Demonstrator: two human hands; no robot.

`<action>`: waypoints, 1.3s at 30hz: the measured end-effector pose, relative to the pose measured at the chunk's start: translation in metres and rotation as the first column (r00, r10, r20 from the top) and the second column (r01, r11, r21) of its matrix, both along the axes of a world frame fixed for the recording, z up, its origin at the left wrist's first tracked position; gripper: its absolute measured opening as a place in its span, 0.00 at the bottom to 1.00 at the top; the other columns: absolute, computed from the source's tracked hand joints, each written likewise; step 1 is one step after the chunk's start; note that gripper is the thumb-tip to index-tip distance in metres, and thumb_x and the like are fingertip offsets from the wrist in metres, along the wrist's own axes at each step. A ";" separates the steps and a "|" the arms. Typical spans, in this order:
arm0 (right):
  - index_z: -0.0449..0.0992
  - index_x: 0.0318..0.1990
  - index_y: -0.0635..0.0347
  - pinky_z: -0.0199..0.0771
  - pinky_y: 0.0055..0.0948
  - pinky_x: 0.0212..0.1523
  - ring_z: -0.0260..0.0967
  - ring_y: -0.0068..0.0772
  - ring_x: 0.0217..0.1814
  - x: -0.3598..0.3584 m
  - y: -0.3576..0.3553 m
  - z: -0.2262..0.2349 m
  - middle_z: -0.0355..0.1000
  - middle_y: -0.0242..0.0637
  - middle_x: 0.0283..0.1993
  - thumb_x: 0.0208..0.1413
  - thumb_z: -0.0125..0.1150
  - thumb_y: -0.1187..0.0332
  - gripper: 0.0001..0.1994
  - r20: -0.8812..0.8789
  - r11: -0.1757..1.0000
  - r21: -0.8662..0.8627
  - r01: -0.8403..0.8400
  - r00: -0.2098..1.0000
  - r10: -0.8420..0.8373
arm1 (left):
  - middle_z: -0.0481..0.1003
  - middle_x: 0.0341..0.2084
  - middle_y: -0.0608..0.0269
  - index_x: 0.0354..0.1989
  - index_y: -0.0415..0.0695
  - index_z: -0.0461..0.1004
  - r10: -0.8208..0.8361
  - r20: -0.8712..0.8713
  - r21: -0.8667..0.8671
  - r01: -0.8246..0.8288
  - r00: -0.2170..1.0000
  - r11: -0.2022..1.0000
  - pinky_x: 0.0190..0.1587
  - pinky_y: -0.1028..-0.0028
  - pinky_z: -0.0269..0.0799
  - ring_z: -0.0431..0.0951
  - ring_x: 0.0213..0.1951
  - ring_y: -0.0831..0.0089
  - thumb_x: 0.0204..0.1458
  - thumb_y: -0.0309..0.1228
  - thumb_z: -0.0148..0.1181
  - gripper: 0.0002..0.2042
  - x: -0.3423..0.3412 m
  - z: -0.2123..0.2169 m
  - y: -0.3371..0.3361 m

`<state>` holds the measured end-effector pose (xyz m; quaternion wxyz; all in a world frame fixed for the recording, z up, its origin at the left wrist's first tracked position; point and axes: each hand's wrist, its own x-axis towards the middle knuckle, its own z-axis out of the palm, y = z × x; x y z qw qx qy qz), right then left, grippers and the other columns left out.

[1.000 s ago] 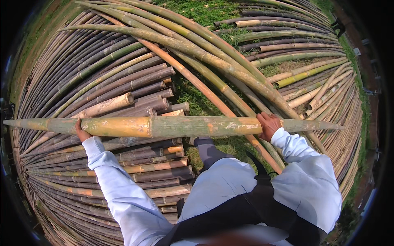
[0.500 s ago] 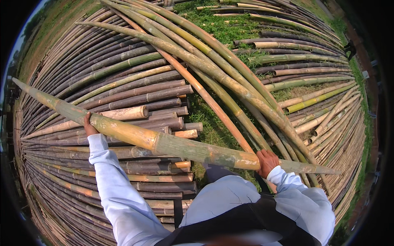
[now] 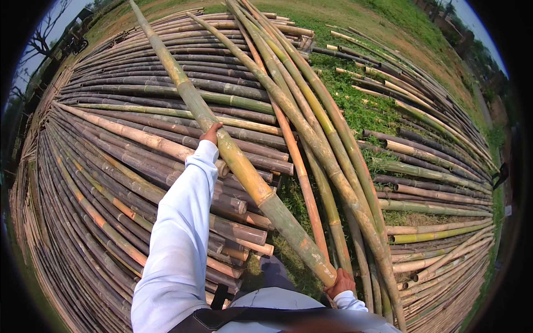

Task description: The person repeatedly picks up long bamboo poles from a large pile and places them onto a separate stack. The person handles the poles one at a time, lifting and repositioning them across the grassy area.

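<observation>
A long, thick bamboo pole [image 3: 252, 186], green with yellowish patches, runs in both my hands from the lower middle up to the top left. My left hand [image 3: 211, 135] grips it along its length, arm stretched forward; the fingers under the pole are partly hidden. Close to my body, my right hand [image 3: 341, 284] is closed on the pole's near end. Just right of the held pole lies a bundle of green, yellow and orange bamboo poles [image 3: 327, 144], laid across the open strip between the stacks. Below the held pole are dark bamboo poles [image 3: 239, 227] with cut ends facing right.
Rows of dark bamboo poles [image 3: 111, 166] cover the ground on the left. More poles [image 3: 438, 205] lie in rows on the right. Green grass [image 3: 355, 105] shows between the rows. At the far left stand a bare tree [image 3: 44, 33] and a motorbike [image 3: 78, 44].
The held pole has swung from lying nearly crosswise to pointing forward, its far end moving from the left toward the top. My left hand has moved forward and right; my right hand, lower.
</observation>
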<state>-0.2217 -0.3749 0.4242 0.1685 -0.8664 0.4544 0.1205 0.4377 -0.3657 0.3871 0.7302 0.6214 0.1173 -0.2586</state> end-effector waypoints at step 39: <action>0.76 0.45 0.61 0.71 0.42 0.50 0.72 0.51 0.49 0.124 -0.009 -0.118 0.74 0.48 0.45 0.47 0.63 0.58 0.20 -0.187 0.914 0.384 0.133 0.980 -0.064 | 0.71 0.48 0.46 0.55 0.50 0.68 -0.371 -0.423 0.701 0.558 0.826 0.443 0.47 0.69 0.71 0.73 0.46 0.59 0.40 0.22 0.61 0.28 -0.442 -0.162 0.491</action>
